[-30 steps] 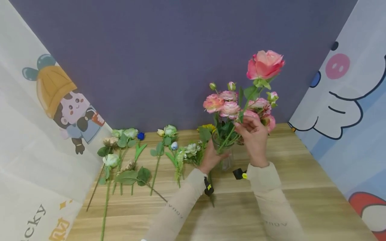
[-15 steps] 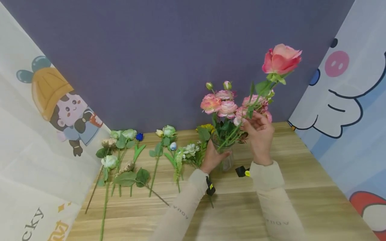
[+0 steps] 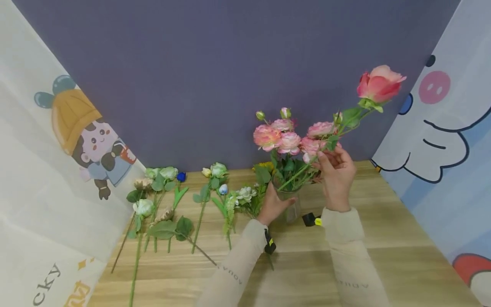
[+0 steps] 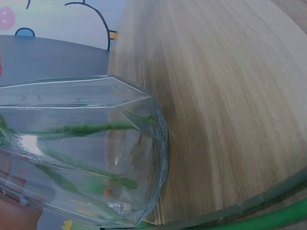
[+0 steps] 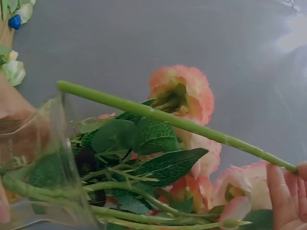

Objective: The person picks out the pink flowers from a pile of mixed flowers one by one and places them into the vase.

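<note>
My left hand [image 3: 275,205] grips the clear glass vase [image 3: 293,212] near its neck, thumb across the front. Pink ranunculus-like blooms [image 3: 288,143] on green stems stand in the vase; the left wrist view shows stem ends through the glass [image 4: 160,148]. My right hand [image 3: 339,179] pinches the stem [image 5: 192,126] of a large pink rose [image 3: 380,84] between thumb and fingers. The rose leans far to the right, its bloom well above the others. In the right wrist view the stem's cut end overlaps the vase rim [image 5: 58,120], slanting across the pink blooms.
Left of the vase lie white flowers [image 3: 245,194], a pale blue tulip [image 3: 223,189], green roses [image 3: 218,170] and a blue bud [image 3: 181,176]. A yellow flower [image 3: 265,166] lies behind my left hand. A dark panel [image 3: 215,85] backs the wooden table [image 3: 383,238].
The rose has swung to the right and tilted further over, with my right hand shifting slightly right. My left hand keeps its hold on the vase.
</note>
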Available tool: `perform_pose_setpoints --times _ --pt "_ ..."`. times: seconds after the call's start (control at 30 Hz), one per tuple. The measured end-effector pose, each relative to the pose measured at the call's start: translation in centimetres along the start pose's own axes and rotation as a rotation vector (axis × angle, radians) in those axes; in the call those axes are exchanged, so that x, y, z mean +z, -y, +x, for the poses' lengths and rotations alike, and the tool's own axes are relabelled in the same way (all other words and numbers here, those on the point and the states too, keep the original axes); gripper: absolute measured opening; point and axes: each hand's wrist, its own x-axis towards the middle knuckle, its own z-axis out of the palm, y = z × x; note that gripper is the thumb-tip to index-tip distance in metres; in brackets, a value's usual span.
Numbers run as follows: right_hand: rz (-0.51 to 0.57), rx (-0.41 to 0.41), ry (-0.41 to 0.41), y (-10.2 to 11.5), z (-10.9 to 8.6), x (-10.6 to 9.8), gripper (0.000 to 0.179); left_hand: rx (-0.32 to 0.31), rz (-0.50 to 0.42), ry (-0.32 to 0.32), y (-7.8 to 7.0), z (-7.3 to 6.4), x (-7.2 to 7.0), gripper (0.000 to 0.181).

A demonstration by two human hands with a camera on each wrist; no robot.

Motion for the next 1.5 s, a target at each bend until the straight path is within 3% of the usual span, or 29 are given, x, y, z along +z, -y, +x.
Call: perform_pose_setpoints --times 0.43,0.67,0.83,1.07,1.23,1.5 --pt "-0.033 -0.066 -0.077 -0.4 -0.3 -0.4 0.016 -0.012 -0.025 0.014 0.0 0.2 0.0 0.100" --pt "-0.090 -0.054 -0.109 -1.1 -1.8 -1.1 0.017 -0.053 -0.024 0.006 0.2 0.0 0.0 0.102" --pt "-0.167 -0.026 -0.116 -2.0 -3.3 -1.6 0.018 0.030 -0.013 -0.011 0.6 0.1 0.1 0.100" --pt "-0.326 0.001 -0.080 -3.1 -4.8 -2.1 0.021 0.108 -0.036 -0.028 0.5 0.6 0.2 0.098" --pt "-0.400 -0.004 -0.034 -3.9 -5.8 -2.4 0.026 0.119 -0.051 -0.031 0.6 0.7 0.2 0.098" --pt "-0.497 -0.023 0.061 -4.9 -6.7 -2.2 0.015 0.132 -0.029 -0.034 0.7 0.7 0.2 0.095"
